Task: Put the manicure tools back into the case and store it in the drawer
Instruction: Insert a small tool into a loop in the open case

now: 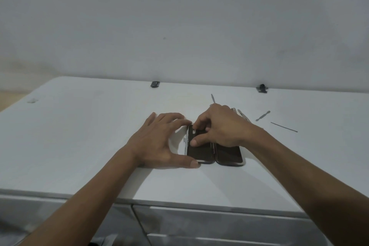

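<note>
A black manicure case (pixel 228 155) lies open flat on the white cabinet top (pixel 99 136), its two halves side by side. My left hand (pixel 159 142) rests spread at the case's left edge, thumb against its near corner. My right hand (pixel 221 128) reaches over the left half, fingertips pinching a small metal tool at the top of that half. Loose metal tools lie beyond: a thin pusher (pixel 213 98), a spatula tool (pixel 262 116), a thin rod (pixel 284 127), and a tool (pixel 242 115) partly hidden behind my right hand.
Two small black clips (pixel 155 84) (pixel 262 88) sit at the back edge against the wall. Drawer fronts (pixel 199 223) show below the cabinet's front edge. A small clear scrap (pixel 33 100) lies far left.
</note>
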